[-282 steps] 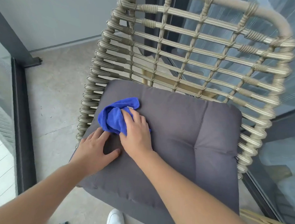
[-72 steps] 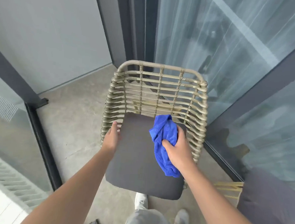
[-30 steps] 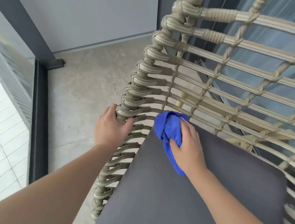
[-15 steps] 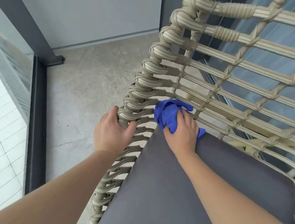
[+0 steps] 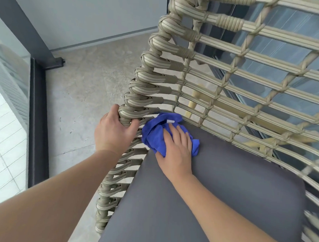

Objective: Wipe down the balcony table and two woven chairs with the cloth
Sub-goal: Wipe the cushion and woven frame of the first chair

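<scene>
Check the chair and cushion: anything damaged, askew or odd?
Nothing stands out. The woven chair looks intact, the grey cushion sits flat, the left hand grips the frame and the right hand presses the blue cloth into the corner.

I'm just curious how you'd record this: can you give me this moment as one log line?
step: wiping chair | left hand: grips woven chair rim | right hand: presses blue cloth at grey cushion corner

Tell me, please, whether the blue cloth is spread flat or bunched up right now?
Bunched up. The blue cloth sits in a crumpled wad with deep folds under the right hand, at the cushion's back corner.
</scene>
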